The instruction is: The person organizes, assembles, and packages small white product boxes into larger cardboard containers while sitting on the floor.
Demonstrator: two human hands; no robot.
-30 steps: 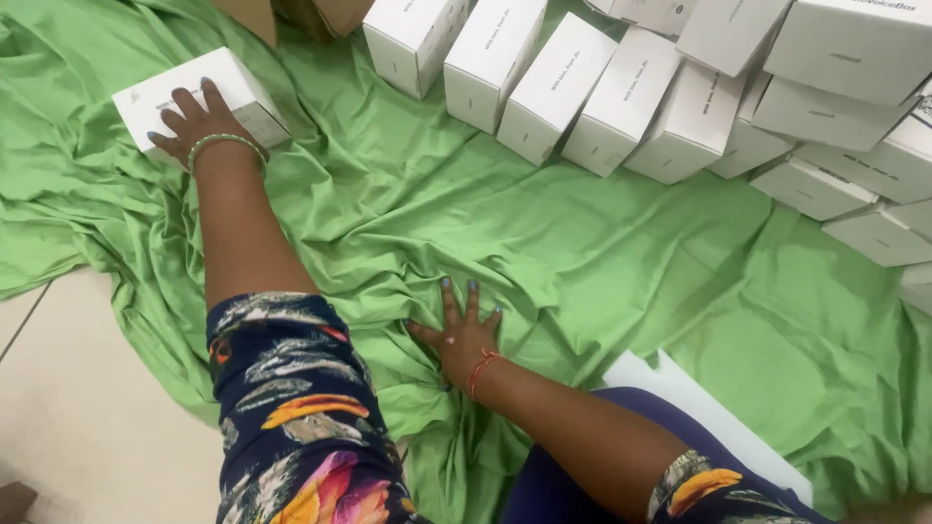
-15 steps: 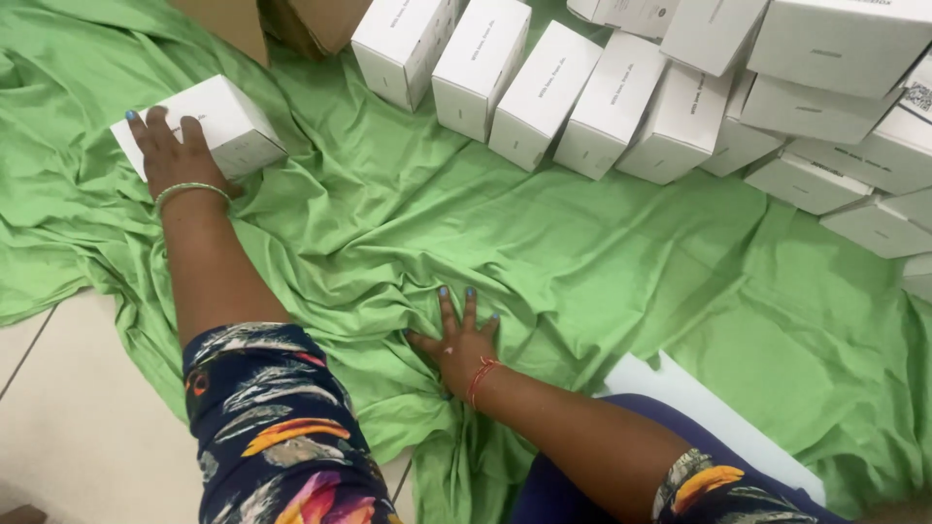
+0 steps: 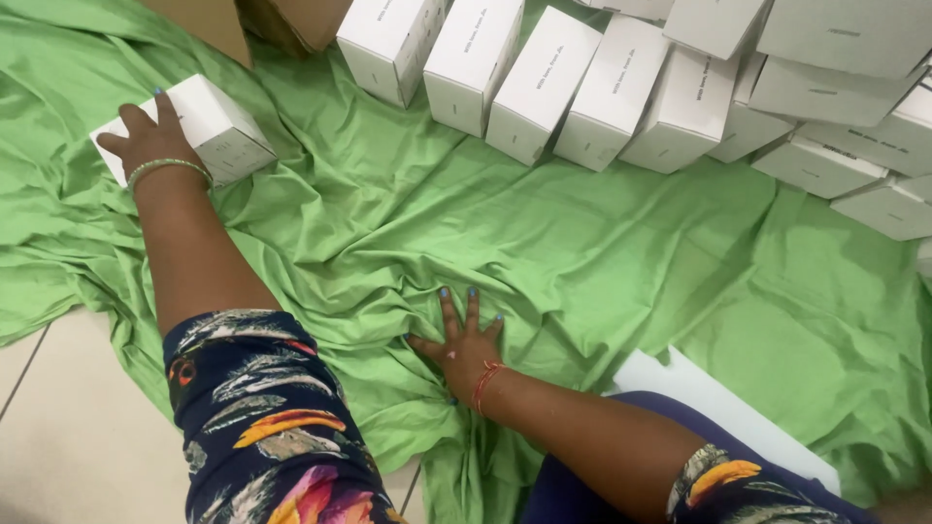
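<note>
My left hand [image 3: 144,138] grips a lone white rectangular box [image 3: 209,121] at the far left of a crumpled green cloth [image 3: 602,243]. A green bangle circles that wrist. My right hand [image 3: 460,337] lies flat on the bunched cloth in the lower middle, fingers spread, holding nothing. A red thread is tied at its wrist.
A row of several white boxes [image 3: 544,82] lines the cloth's top edge, piling higher at the right [image 3: 835,107]. Brown cardboard [image 3: 282,19] sits top left. A flat white sheet [image 3: 718,408] lies by my knee. Beige tiled floor [image 3: 68,437] shows at lower left.
My left hand has shifted across the lone box towards its left end, and the box has turned slightly. The right hand stays pressed on the cloth.
</note>
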